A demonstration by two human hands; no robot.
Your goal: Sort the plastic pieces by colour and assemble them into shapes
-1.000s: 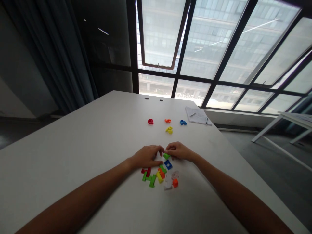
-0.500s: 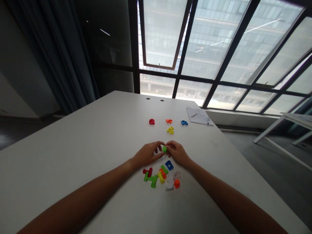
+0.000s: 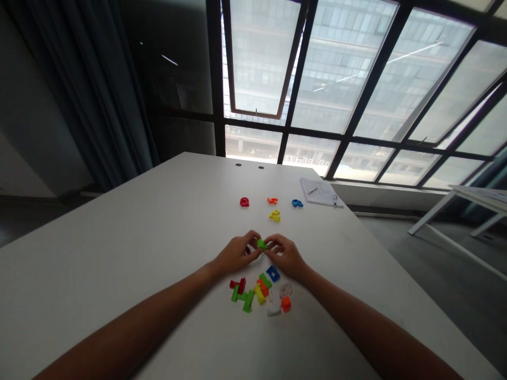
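Observation:
A small green plastic piece (image 3: 262,244) is pinched from both sides by my two hands above the white table. My left hand (image 3: 237,252) grips its left side with thumb and fingertips. On its right side, my right hand (image 3: 285,255) closes thumb and fingers on it. Just below the hands lies a loose group: a dark blue piece (image 3: 273,273), a green H-shaped piece (image 3: 243,298), a red piece (image 3: 238,285), a yellow piece (image 3: 260,294), an orange piece (image 3: 285,304) and a white piece (image 3: 273,306).
Beyond my hands sit a red piece (image 3: 244,202), an orange piece (image 3: 272,200), a blue piece (image 3: 297,203) and a yellow piece (image 3: 274,215). Papers (image 3: 320,192) with pens lie near the table's right edge. Windows stand behind the table (image 3: 158,221).
The green piece has turned and shifted slightly left, now held between both hands' fingertips. My right hand's fingers have changed their grip. The view has tilted a little.

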